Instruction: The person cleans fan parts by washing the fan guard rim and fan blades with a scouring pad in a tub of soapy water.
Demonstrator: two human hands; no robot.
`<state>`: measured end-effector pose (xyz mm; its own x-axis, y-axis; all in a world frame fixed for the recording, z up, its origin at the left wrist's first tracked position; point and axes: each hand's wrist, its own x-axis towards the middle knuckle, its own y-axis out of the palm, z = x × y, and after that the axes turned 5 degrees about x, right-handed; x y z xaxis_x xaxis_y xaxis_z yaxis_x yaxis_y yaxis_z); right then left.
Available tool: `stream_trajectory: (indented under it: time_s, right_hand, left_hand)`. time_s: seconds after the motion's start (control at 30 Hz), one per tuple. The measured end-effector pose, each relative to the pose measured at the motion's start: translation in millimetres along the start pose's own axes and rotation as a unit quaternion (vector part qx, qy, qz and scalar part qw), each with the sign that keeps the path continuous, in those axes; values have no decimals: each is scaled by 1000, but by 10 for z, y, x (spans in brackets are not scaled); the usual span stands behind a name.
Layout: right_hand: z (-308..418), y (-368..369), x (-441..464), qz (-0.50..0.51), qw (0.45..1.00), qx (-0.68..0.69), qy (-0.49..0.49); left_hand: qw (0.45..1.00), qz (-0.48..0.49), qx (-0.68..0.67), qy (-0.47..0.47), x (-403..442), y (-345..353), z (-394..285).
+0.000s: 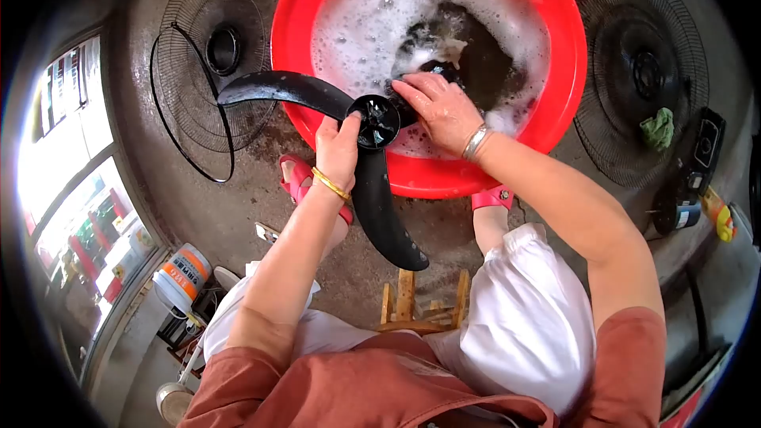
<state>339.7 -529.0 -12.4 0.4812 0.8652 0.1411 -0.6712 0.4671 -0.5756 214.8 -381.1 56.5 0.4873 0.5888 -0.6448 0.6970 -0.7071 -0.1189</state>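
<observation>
A black three-bladed fan blade is held at the near rim of a red basin, which holds foamy, dark water. My left hand is closed around it beside the round hub, thumb on the hub's edge. One blade points left beyond the rim and another hangs toward my knees. Over the water, my right hand curls its fingers over the third blade, which it mostly covers. Whether a cloth or scrubber lies under those fingers I cannot tell.
Round black fan grilles lie left and right of the basin; a thin black ring rests over the left one. A green cloth sits on the right grille, near a black fan part. A white bucket stands lower left.
</observation>
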Motion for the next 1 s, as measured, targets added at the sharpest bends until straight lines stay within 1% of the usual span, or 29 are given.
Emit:
stream_trajectory:
  time_s: [0.03, 0.07, 0.1, 0.13, 0.2, 0.23, 0.3, 0.33, 0.37, 0.43, 0.5, 0.57, 0.6, 0.7, 0.73, 0.77, 0.8, 0.83, 0.87, 0.9, 0.93, 0.97, 1.0]
  right_hand:
    - [-101, -18, -11, -2, 999, -39, -26]
    - [-185, -45, 5, 19, 995, -93, 6]
    - [-318, -105, 34, 2, 989, -146, 14]
    - [-369, -215, 79, 26, 980, -175, 88]
    - [-790, -231, 254, 106, 957, -188, 194]
    - [-799, -269, 351, 145, 939, -192, 245]
    - [-729, -357, 338, 91, 966, -185, 155]
    - [-596, -290, 437, 93, 938, -208, 263]
    - [-532, -214, 412, 46, 945, -190, 263]
    - [-358, -91, 276, 14, 972, -112, 208]
    - [30, 48, 131, 17, 988, -27, 152]
    - [334, 185, 51, -42, 988, 88, 117]
    - [419, 164, 6, -20, 987, 103, 121]
    - [45, 126, -21, 20, 999, 22, 22]
    - [-173, 150, -32, 18, 999, -44, 25]
    - [-265, 62, -29, 60, 990, -63, 110]
    - [-377, -88, 49, 113, 978, -42, 173]
    - [-536, -138, 37, 110, 975, -45, 190]
    - [-693, -185, 108, 145, 966, -93, 195]
    - [-840, -154, 148, 132, 961, -115, 213]
    - [-850, -246, 310, 274, 915, -182, 233]
    - [-796, -392, 482, 407, 845, -244, 246]
    - [-722, -448, 560, 388, 850, -225, 276]
  left_hand:
    - [1000, 1, -5, -4, 10, -1, 4]
    - [1000, 2, -10, -9, 17, -3, 3]
    - [1000, 3, -16, -15, 11, -13, 11]
    - [999, 14, -22, -19, 23, -41, 24]
    - [999, 22, -26, -30, -20, -18, -16]
    - [999, 24, -26, -36, -43, -26, -40]
    - [999, 17, -14, -30, -16, -66, 36]
    - [1000, 13, -10, -25, 14, -65, 59]
    - [1000, 10, -15, -17, 35, -48, 57]
    - [1000, 2, -19, -10, 24, -30, 74]
    - [1000, 1, -28, -11, 25, 0, 57]
    - [999, 2, -36, -13, 17, 32, 28]
    - [998, 16, -42, -40, 5, 30, -9]
    - [999, 4, -30, -37, 52, 5, 51]
    - [1000, -2, -21, -19, 88, -21, 108]
    - [1000, -7, -8, -20, 65, -13, 74]
    - [1000, -1, -11, -27, 28, 1, 32]
    - [999, 6, -16, -33, 9, 16, 1]
    - [999, 6, -17, -39, 1, 19, -2]
    - [999, 6, -19, -45, 1, 23, -1]
    - [998, 6, -21, -51, -8, 30, -3]
    - [998, 5, -29, -48, -24, 53, -17]
    - [998, 5, -38, -45, -35, 83, -40]
